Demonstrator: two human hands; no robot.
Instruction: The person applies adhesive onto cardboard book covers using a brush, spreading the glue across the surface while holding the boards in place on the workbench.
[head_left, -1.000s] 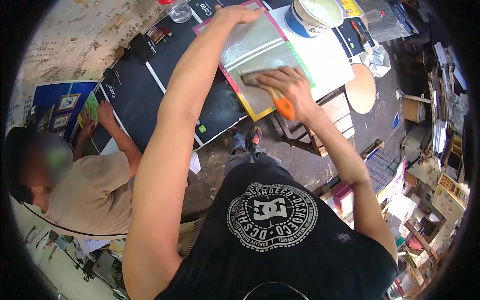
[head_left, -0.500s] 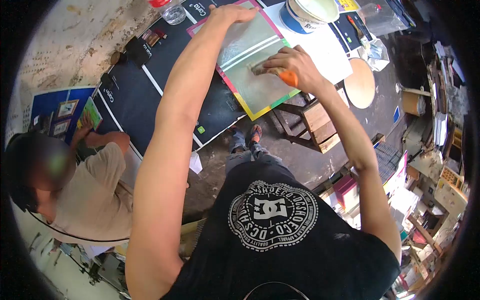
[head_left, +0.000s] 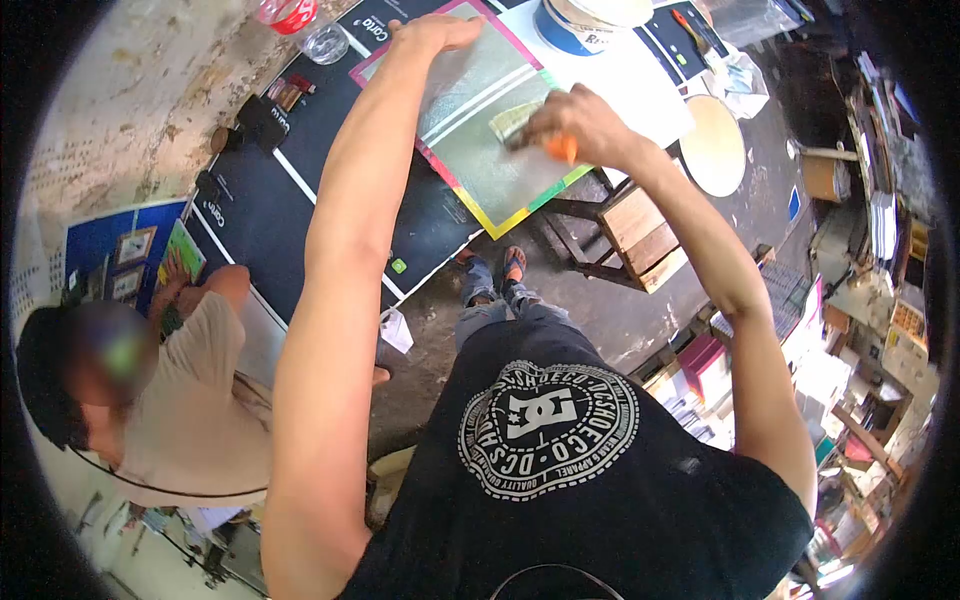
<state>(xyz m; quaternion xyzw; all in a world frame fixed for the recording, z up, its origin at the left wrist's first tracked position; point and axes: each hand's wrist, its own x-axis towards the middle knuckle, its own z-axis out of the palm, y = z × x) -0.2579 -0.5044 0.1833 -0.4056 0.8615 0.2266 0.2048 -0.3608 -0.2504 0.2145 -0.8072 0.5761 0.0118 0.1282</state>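
Right hand [head_left: 585, 125] in the head view is closed round an orange-handled tool [head_left: 562, 148], fingers curled tight, held low over the near half of a tape-edged panel [head_left: 465, 155]; tool's tip mostly hidden, can't tell if it touches. L hand [head_left: 437, 35] is spread at the panel's far end, thumb off to one side, no pinch visible. Panel lies on the black desk [head_left: 250, 205], near corner jutting past the edge, w/ a white sheet [head_left: 645, 110] & bucket [head_left: 572, 32] beside it. Handling-wise, panel's prob. thin & light, stiff along the taped rim, maybe softer mid-span; sheen suggests a slick face, so best hold = the rim, opp. sides, fingers off the middle. Tool looks light w/ a firm handle; grip there. Overhang could tip if pressed hard.
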